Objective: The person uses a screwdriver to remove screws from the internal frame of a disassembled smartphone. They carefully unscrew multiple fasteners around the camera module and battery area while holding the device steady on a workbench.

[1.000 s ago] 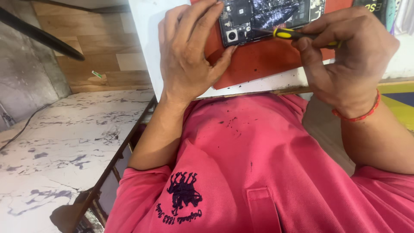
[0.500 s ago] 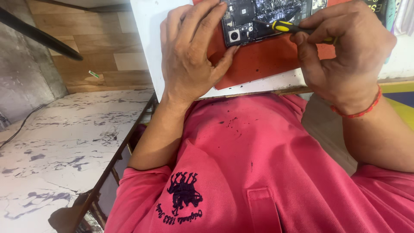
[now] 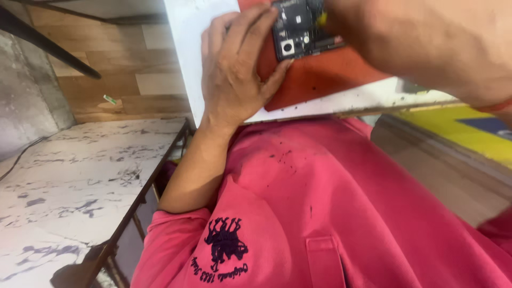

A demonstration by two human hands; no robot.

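Note:
An opened phone [image 3: 298, 32] with its dark inner boards showing lies on a red mat [image 3: 320, 74] on a white table [image 3: 186, 42]. My left hand [image 3: 234, 80] rests flat on the mat, its fingers pressing the phone's left edge. My right hand [image 3: 405, 37], blurred and close to the camera, covers the phone's right part. A small yellow piece of a screwdriver [image 3: 321, 20] shows at that hand's left edge, over the phone. On the right wrist is a red thread band [image 3: 496, 106]. My pink shirt fills the lower view.
A white marble-patterned table [image 3: 69, 176] with a dark metal frame stands at the left. Beyond it are a wood-look floor [image 3: 133, 80] and a grey wall. A yellow surface [image 3: 458, 128] lies at the right, below the white table's edge.
The view has shifted, so the phone and mat now sit nearer the top. My right hand has come closer and hides most of the screwdriver. The left hand stays on the phone.

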